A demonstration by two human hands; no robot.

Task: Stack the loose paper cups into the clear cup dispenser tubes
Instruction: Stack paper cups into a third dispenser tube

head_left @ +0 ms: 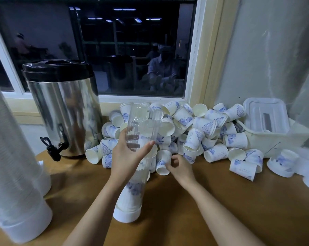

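The left hand [130,155] is gripping the tube [141,125] around its middle, with fingers and thumb curling round it. The tube is leaning, and its bottom end is sitting on the table [203,201]. Paper cups are filling the lower part of it. The top part is showing clear and empty.

The right hand [178,167] is reaching to the near side of the pile [194,125]. Its fingers are curling in and seem to be pinching one cup [163,165] lying on its side, just beside the tube.

Things could be going wrong soon. The tube is leaning, so its bottom could be sliding on the table if the left hand lets go a little. The cup could be going in crooked and getting stuck at the top. Pulling this cup out could be making other cups roll down off the pile.

Some things are hard to see. The right fingertips are hiding behind the hand, so the hold on the cup is not sure. The cups inside the tube are blurring together, so counting them is not possible. The clear top of the tube is fading into the pile behind it.
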